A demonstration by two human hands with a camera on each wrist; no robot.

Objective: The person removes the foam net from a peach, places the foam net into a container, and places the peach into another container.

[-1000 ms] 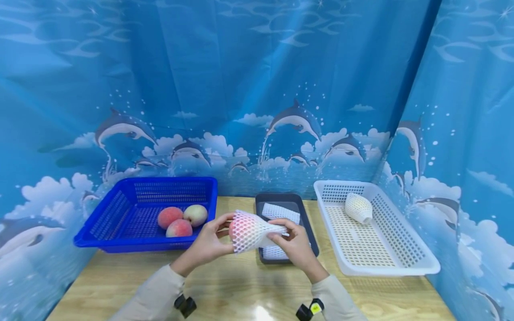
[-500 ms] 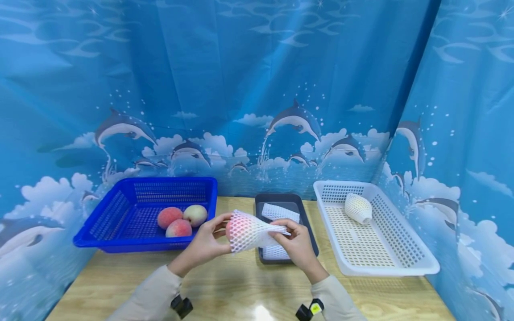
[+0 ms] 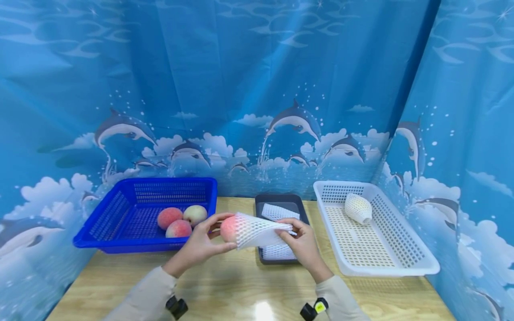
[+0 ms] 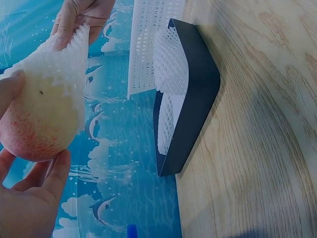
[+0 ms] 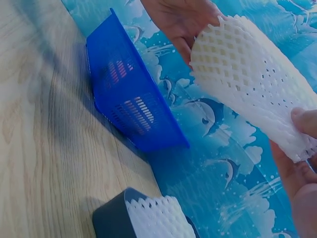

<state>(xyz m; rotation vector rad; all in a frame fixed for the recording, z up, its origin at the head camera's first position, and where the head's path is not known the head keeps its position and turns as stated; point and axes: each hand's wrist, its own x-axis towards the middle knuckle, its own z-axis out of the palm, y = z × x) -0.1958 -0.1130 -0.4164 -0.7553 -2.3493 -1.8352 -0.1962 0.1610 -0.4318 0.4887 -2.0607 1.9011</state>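
Observation:
My left hand (image 3: 198,245) grips a pink and yellow peach (image 3: 229,229) above the table. A white foam net sleeve (image 3: 257,231) covers the peach's right part, leaving its left part bare. At the sleeve's narrow, gathered end, my right hand (image 3: 303,245) pinches the foam between thumb and fingers. In the left wrist view, my left thumb lies on the sleeve's edge and the fingers support the peach (image 4: 37,134) from below. Seen from the right wrist, the net (image 5: 247,69) is stretched between both hands and hides most of the fruit.
A blue basket (image 3: 144,243) on the left holds several peaches (image 3: 169,217). Behind my hands, a dark tray (image 3: 277,199) contains foam net sleeves (image 3: 281,211). On the right, a white basket (image 3: 393,271) holds one net-wrapped fruit (image 3: 357,208). A dolphin-print curtain (image 3: 241,111) hangs behind.
More of the peach's left side is now bare of the sleeve. My left hand has shifted slightly left, my right hand slightly right, and the sleeve looks longer and more drawn out.

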